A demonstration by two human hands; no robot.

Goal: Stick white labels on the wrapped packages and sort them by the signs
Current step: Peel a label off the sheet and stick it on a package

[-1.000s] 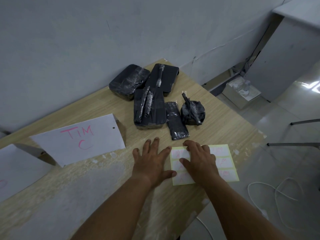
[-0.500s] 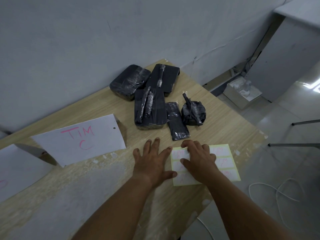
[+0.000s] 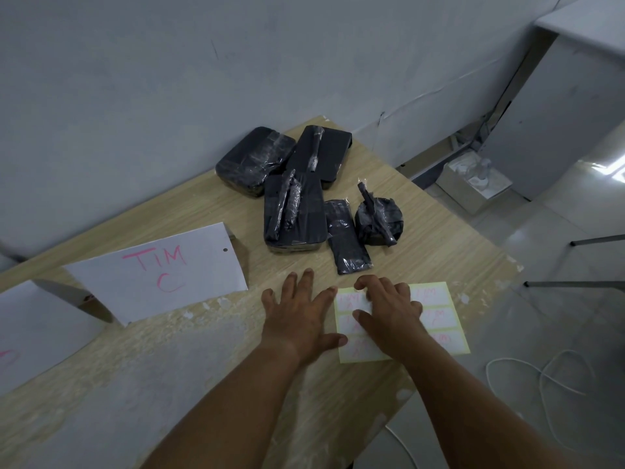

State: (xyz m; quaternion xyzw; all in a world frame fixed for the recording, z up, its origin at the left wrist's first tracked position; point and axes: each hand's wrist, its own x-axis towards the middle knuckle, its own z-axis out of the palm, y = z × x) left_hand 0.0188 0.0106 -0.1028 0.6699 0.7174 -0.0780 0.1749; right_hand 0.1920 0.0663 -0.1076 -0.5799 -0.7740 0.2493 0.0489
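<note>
Label sheet: pale yellow backing, white labels in two columns, faint pink writing on each. Lies flat at the near right edge of the table.

Right hand: on top of the sheet's left column, palm down, fingers bent and close together. Fingertips sit at the sheet's far left corner; thumb lies across the next label nearer. Narrow gap between thumb and fingers with a label showing in it. Cannot tell whether a label edge is pinched or only pressed.

Left hand: flat on the wood just left of the sheet, fingers straight and spread wide, holding nothing. Index tip and thumb tip touch the sheet's left edge.

Wrapped packages, five, all black under clear film, clustered beyond the hands and apart from them. Small flat package is nearest the hands. Round package touches its right side. Large rectangular package lies on its left. Two more behind: rounded package far left by the wall, long package to its right. No label visible on any.

TIM C sign: white sheet, pink letters, propped tilted, left of the hands. Second sign at the left edge, writing mostly cut off.

Floor on the right: white cable in loops, an open box, a grey cabinet
</note>
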